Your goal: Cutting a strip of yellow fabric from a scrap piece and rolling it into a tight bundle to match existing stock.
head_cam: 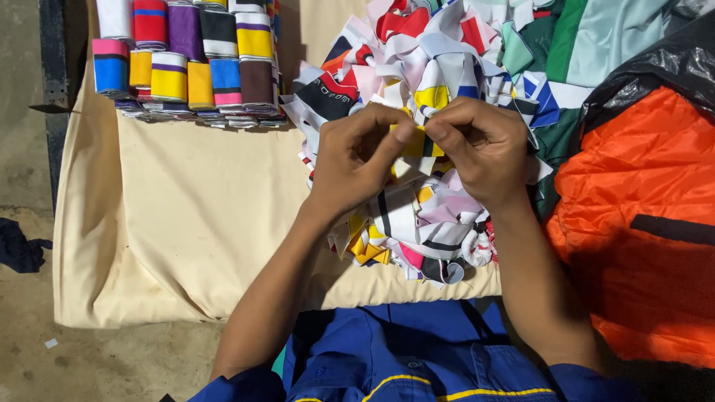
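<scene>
Matt cream cloth [186, 223] covers the counter; beside it, the scrap pile [432, 216] is smooth printed fabric, the black bag [655, 71] glossy plastic.

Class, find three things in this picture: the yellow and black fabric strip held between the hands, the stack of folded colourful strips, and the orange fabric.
yellow and black fabric strip [418, 143], head view, on the yellow part between the fingertips.
stack of folded strips [195, 63], head view, on its middle.
orange fabric [640, 223], head view, on its broad face.

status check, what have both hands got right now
Left hand and right hand pinch one yellow-black fabric strip. Loose scrap pile underneath. Nothing blocking.
</scene>
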